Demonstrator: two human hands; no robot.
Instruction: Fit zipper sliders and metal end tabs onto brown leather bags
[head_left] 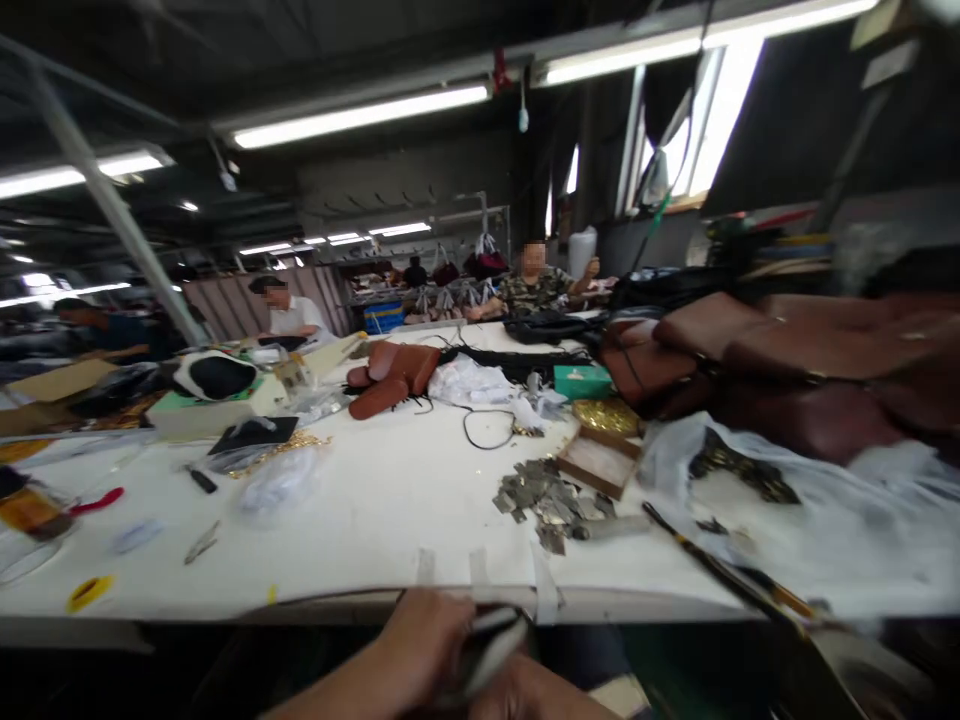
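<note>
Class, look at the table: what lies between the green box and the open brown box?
A shiny gold-coloured heap lies between the green box and the open brown box, as the head view shows.

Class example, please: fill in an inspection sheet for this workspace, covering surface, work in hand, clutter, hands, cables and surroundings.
Surface: white table, tape strips along its near edge.
Work in hand: pale-and-dark piece, too blurred to identify.
Clutter: loose metal pieces, brown leather pieces, a heap of brown bags, clear plastic sheeting.
Hands: left hand and right hand both hold the piece near the table edge.
Cables: a thin black cord loops on the table; purpose unclear.
Surroundings: ceiling lights lit; people, one in camouflage, beyond the table.
</note>
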